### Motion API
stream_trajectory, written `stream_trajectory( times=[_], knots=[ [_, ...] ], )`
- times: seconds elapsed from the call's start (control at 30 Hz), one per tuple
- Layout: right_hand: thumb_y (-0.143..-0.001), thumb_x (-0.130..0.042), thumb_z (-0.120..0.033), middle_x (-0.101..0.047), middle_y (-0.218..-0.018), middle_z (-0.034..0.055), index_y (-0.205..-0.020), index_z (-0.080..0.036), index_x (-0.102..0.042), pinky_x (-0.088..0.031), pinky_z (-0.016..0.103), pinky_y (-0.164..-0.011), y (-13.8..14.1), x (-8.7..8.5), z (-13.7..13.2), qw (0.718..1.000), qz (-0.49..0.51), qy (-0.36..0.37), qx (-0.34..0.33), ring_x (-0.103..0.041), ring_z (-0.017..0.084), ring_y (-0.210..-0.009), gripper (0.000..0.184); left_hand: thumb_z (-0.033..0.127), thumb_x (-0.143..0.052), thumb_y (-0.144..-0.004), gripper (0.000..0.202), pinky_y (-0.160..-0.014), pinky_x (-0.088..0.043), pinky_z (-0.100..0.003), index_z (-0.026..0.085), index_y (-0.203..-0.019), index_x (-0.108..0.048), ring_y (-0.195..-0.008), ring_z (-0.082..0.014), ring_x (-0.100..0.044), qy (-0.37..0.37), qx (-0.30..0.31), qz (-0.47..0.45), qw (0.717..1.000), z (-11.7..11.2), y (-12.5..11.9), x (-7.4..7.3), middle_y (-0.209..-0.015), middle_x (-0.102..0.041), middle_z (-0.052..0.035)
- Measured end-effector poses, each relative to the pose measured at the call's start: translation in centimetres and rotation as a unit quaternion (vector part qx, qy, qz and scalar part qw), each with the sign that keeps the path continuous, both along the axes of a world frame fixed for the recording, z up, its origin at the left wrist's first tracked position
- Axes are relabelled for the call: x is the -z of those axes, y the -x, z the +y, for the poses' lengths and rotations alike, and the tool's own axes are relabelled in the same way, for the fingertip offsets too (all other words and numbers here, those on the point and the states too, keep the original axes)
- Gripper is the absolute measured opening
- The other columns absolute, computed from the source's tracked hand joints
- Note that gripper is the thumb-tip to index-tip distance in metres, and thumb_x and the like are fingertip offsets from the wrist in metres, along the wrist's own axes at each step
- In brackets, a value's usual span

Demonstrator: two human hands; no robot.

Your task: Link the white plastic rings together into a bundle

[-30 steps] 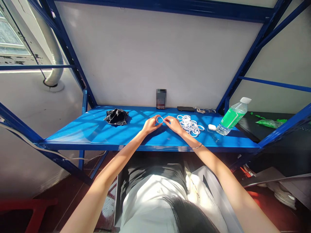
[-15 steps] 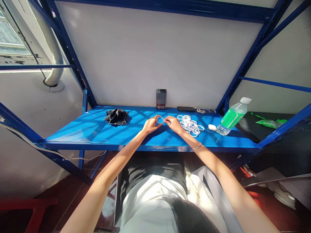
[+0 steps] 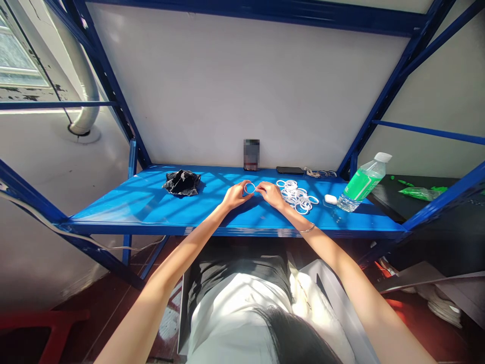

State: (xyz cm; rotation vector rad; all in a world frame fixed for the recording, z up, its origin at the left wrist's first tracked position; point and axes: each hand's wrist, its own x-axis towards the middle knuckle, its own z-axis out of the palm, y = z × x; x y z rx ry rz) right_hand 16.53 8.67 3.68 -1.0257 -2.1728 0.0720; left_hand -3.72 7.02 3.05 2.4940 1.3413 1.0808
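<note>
Over the middle of the blue shelf (image 3: 144, 210), in the head view, the left hand (image 3: 234, 196) and the right hand (image 3: 271, 194) met around one small white ring (image 3: 249, 188); each pinched an opposite side of it between thumb and fingertips, so it hung just above the shelf between them; whether the hands touched each other could not be told. Just to the right lay a loose pile of rings (image 3: 297, 196) of the same kind; beyond it were a small white case (image 3: 331, 199) and a green-labelled bottle (image 3: 359, 183); a crumpled black bag (image 3: 182, 182) sat well apart to the left. The ring looked thin and very light, probably pliant rather than stiff, though its material could not be told; a fingertip pinch on opposite sides of the rim seemed the sound hold, since so slight a loop could easily slip or spring from the fingers.
</note>
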Motion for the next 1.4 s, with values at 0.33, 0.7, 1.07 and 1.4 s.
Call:
stream_trajectory(
  times=[0.33,0.7,1.07,1.4],
  knots=[
    [-0.094,-0.060,-0.025,-0.076,-0.094,0.0067,-0.087,-0.020,-0.072,-0.048,0.029,-0.074,-0.01,0.05,-0.04,1.000,-0.001,0.003,0.009,-0.069,0.022,-0.088,0.015,0.047,-0.061,-0.088,0.049,-0.060,-0.047,-0.023,0.017,-0.127,-0.054,-0.074,-0.0178,-0.066,0.005,-0.003,-0.001,1.000,-0.02,-0.04,0.02,-0.092,-0.070,-0.0056],
    [-0.093,-0.060,-0.023,-0.076,-0.093,0.0066,-0.085,-0.020,-0.072,-0.048,0.029,-0.072,0.08,0.03,-0.09,1.000,-0.005,0.007,0.019,-0.070,0.023,-0.088,0.014,0.046,-0.060,-0.089,0.049,-0.061,-0.047,-0.023,0.017,-0.127,-0.053,-0.074,-0.0171,-0.064,0.006,0.001,0.003,1.000,0.08,-0.01,0.14,-0.092,-0.070,-0.0057],
    [-0.094,-0.059,-0.022,-0.076,-0.092,0.0062,-0.084,-0.020,-0.072,-0.049,0.029,-0.074,0.07,-0.06,-0.20,1.000,-0.001,0.012,0.020,-0.070,0.022,-0.086,0.016,0.045,-0.062,-0.089,0.049,-0.061,-0.047,-0.022,0.017,-0.127,-0.054,-0.075,-0.0169,-0.065,0.011,0.001,-0.002,1.000,0.08,-0.02,0.16,-0.093,-0.070,-0.0060],
    [-0.094,-0.059,-0.024,-0.076,-0.092,0.0060,-0.086,-0.020,-0.073,-0.049,0.030,-0.073,0.05,-0.13,-0.31,1.000,0.002,0.018,0.021,-0.070,0.022,-0.086,0.016,0.047,-0.060,-0.088,0.051,-0.061,-0.047,-0.023,0.016,-0.127,-0.054,-0.074,-0.0179,-0.065,0.008,0.003,-0.005,1.000,0.08,0.03,0.13,-0.091,-0.070,-0.0060]
  ],
)
